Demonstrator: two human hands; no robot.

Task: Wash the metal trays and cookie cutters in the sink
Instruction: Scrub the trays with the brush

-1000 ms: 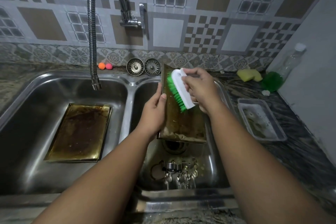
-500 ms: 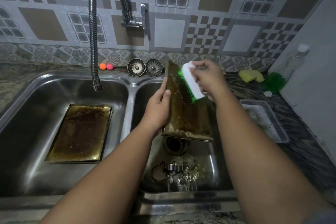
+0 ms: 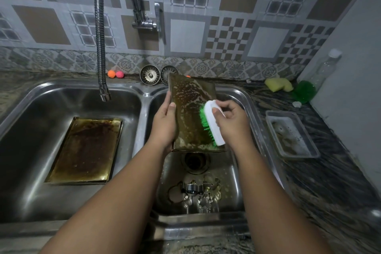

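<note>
The left hand grips the left edge of a soapy, stained metal tray, tilted up over the right basin of the sink. The right hand clenches a white scrub brush, its green bristles pressed to the tray's lower right. Cookie cutters lie at six o'clock of the tray, past the drain. A second tray lies flat in the left basin, at eight o'clock.

Left hand and right hand both clenched, forearms extended.

Home kitchen: double sink, tiled backsplash
</note>
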